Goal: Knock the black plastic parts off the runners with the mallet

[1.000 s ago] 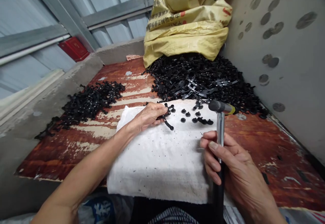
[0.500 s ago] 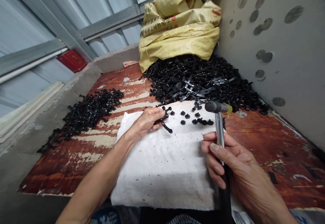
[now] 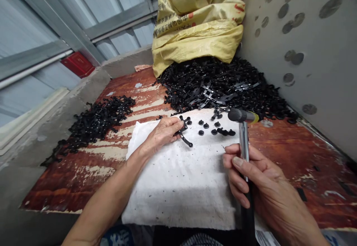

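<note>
My left hand [image 3: 161, 133] rests on a white cloth pad [image 3: 181, 175] with its fingers closed on a small black cross-shaped metal part [image 3: 184, 135]. One arm of that part sticks out to the right of my fingertips. My right hand [image 3: 256, 181] grips the handle of a small hammer [image 3: 243, 127], which stands upright with its head just right of several loose black rivets [image 3: 212, 127] on the pad. The hammer head hangs above the pad's far right corner.
A big heap of black metal parts [image 3: 217, 86] lies at the back, spilling from a yellow sack [image 3: 195, 22]. A smaller heap [image 3: 95, 121] lies at the left on the worn red board [image 3: 279, 153]. A grey wall [image 3: 312, 52] closes the right side.
My left hand has shifted the black part slightly on the pad. The hammer stays upright in my right hand, nearly where it was. The view has moved a little.
</note>
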Action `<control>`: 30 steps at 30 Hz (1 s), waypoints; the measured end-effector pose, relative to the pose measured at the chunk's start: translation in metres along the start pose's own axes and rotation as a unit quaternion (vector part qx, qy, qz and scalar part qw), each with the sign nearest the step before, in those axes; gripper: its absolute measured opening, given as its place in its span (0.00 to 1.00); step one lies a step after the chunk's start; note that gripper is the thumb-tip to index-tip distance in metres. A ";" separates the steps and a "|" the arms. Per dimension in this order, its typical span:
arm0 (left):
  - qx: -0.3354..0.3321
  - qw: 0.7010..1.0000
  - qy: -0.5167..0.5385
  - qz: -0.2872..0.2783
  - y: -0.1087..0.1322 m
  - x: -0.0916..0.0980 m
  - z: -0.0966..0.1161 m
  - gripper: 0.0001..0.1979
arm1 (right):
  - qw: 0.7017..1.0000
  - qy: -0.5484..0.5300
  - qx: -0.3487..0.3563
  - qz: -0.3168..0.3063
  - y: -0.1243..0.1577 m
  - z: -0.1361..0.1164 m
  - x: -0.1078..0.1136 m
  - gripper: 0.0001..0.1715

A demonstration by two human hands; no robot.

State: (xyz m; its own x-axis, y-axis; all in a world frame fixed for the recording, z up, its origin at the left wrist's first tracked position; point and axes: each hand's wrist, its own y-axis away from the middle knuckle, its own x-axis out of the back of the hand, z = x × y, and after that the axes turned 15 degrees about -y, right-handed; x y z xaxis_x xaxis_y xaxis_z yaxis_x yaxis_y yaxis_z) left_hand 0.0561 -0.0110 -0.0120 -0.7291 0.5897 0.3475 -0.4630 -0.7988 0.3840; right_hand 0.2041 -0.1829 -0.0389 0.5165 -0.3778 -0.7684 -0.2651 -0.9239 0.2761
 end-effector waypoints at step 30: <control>-0.011 0.999 0.024 -0.030 -0.005 0.005 -0.003 0.15 | 1.000 -0.002 -0.004 -0.003 0.000 0.002 0.003 0.14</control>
State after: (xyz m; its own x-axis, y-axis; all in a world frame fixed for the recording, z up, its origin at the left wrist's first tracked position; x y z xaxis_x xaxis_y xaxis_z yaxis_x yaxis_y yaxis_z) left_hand 0.0532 -0.0047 -0.0153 -0.7231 0.6300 0.2834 -0.5168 -0.7655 0.3833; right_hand 0.2041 -0.1835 -0.0419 0.5142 -0.3718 -0.7729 -0.2548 -0.9267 0.2763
